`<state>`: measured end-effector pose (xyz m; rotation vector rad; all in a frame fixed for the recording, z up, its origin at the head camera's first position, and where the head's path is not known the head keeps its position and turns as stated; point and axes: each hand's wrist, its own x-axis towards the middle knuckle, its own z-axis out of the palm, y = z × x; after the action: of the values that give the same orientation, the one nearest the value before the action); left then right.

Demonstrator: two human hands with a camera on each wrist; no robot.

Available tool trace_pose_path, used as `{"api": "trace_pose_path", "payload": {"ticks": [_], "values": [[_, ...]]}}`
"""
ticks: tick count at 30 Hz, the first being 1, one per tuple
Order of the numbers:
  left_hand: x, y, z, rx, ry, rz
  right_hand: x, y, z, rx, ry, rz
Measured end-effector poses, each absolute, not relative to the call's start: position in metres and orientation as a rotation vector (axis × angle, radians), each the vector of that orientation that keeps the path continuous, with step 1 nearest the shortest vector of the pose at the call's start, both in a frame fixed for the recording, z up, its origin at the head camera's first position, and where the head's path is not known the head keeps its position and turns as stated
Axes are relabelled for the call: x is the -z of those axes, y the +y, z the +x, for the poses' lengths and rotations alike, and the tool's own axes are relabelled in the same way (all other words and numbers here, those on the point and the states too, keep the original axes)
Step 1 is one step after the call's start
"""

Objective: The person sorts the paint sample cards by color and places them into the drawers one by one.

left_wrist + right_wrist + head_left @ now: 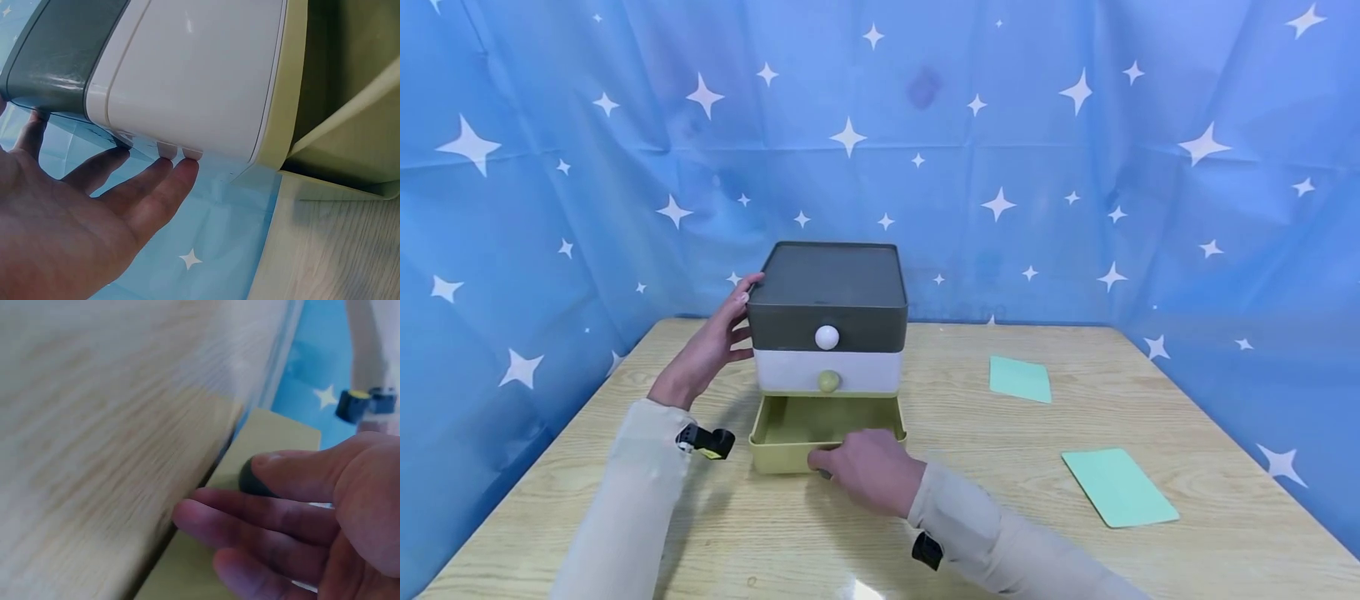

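Note:
A small three-tier drawer cabinet (838,275) stands on the wooden table, dark grey on top, white in the middle and yellow-green at the bottom. Its bottom drawer (775,458) is pulled out towards me, and its visible floor is bare. My right hand (876,471) pinches the dark round knob (253,480) on that drawer's front between thumb and fingers. Against the cabinet's left side, my left hand (711,346) rests with its fingers spread; in the left wrist view the fingertips (187,167) touch the white tier. The upper two drawers are closed, with a white knob (827,337) and a green knob (829,381).
Two mint-green flat sheets lie on the table (955,433) to the right: a farther sheet (1020,379) and a nearer sheet (1120,487). A blue curtain (955,208) with white stars hangs behind and along both sides.

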<state>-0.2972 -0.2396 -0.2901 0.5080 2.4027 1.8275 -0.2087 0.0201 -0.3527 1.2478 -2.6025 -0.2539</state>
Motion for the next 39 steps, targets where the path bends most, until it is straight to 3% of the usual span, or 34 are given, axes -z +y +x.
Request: {"api": "trace_pose_path", "payload": {"ticks": [18, 27, 32, 39], "values": [[0.297, -0.239, -0.299, -1.832, 2.395, 0.52, 0.358, 0.025, -0.179, 0.263, -2.457, 1.334], [0.294, -0.24, -0.299, -1.832, 2.38, 0.519, 0.328, 0.082, -0.185, -0.294, -2.587, 1.588], [0.291, -0.241, -0.299, -1.823, 2.385, 0.529, 0.313, 0.15, -0.196, -0.445, -2.738, 1.281], [0.29, -0.24, -0.298, -1.823, 2.386, 0.53, 0.34, 0.262, -0.2, -0.144, -2.895, 0.591]]}}
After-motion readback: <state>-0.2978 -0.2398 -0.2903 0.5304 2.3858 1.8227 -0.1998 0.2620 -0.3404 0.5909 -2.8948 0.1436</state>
